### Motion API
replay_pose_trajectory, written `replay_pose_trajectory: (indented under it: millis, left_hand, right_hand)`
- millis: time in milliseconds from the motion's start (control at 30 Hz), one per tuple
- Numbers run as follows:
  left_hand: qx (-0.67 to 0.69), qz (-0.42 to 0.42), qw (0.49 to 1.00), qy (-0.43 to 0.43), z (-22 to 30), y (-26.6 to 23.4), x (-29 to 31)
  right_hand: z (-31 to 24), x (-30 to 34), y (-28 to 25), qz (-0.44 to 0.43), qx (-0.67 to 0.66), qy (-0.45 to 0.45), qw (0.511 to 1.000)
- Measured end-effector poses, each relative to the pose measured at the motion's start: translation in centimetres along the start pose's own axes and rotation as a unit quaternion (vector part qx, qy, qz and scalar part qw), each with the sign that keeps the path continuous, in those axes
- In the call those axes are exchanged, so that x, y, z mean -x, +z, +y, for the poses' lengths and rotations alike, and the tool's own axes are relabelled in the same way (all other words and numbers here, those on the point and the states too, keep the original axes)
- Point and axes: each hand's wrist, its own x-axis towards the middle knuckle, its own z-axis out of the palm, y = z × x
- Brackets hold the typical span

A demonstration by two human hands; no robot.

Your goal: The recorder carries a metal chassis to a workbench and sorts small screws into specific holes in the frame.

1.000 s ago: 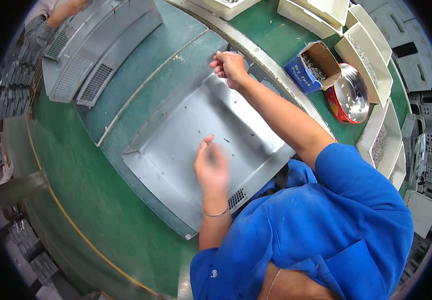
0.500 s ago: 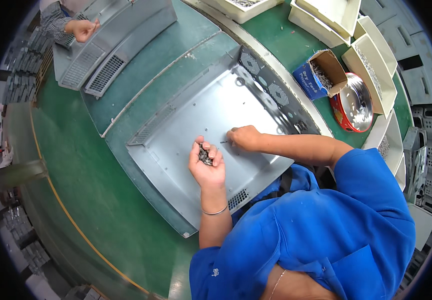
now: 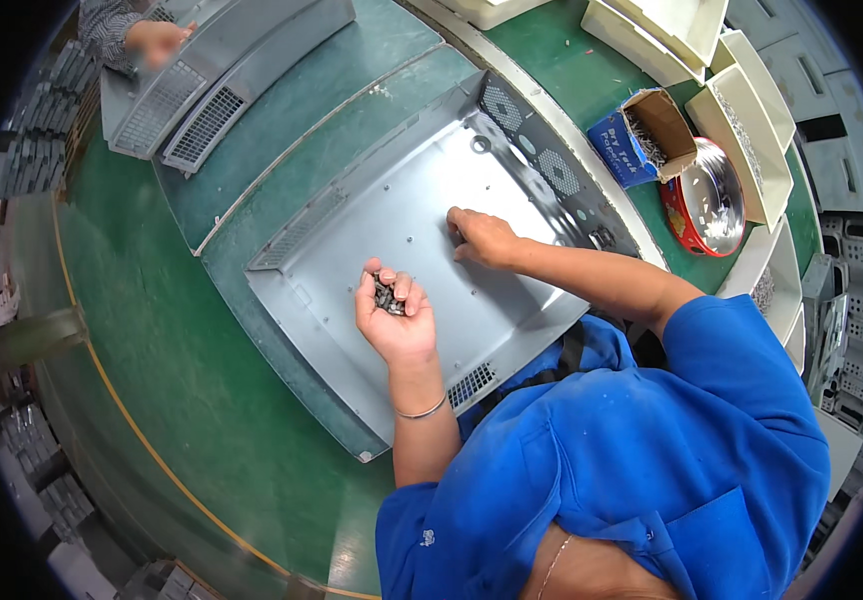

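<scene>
My left hand [image 3: 398, 325] is palm up with its fingers curled around a heap of small dark metal fasteners [image 3: 388, 296]. It hovers over the left part of a grey sheet-metal chassis [image 3: 422, 215], an open shallow box with perforated walls. My right hand [image 3: 487, 240] is over the middle of the chassis floor, palm down. Its thumb and forefinger are apart, with nothing visible between them. Small studs [image 3: 410, 239] dot the chassis floor. Whether the right fingertips touch the metal is unclear.
The chassis lies on a green worktable [image 3: 337, 150]. To the right are a blue cardboard box [image 3: 620, 150] of small metal parts, a round red tin [image 3: 683, 222] and cream bins [image 3: 752, 135]. At the far left, a co-worker's hand [image 3: 157, 42] is at another grey chassis [image 3: 252, 65].
My right hand has moved farther away over the chassis floor, and its thumb and forefinger have spread apart. My left hand has shifted slightly left, still holding the fasteners.
</scene>
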Motion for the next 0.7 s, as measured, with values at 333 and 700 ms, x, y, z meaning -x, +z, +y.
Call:
replay_pose_trajectory:
  millis: [333, 700]
  left_hand:
    - [0.013, -0.019, 0.999, -0.035, -0.3, -0.3, 0.0]
    - [0.019, -0.029, 0.996, -0.081, -0.9, -0.3, 0.1]
  right_hand:
    - [1.2, -0.5, -0.3, -0.037, 0.034, -0.054, 0.997]
    - [-3.3, -7.4, -8.7, 0.141, -0.775, 0.087, 0.61]
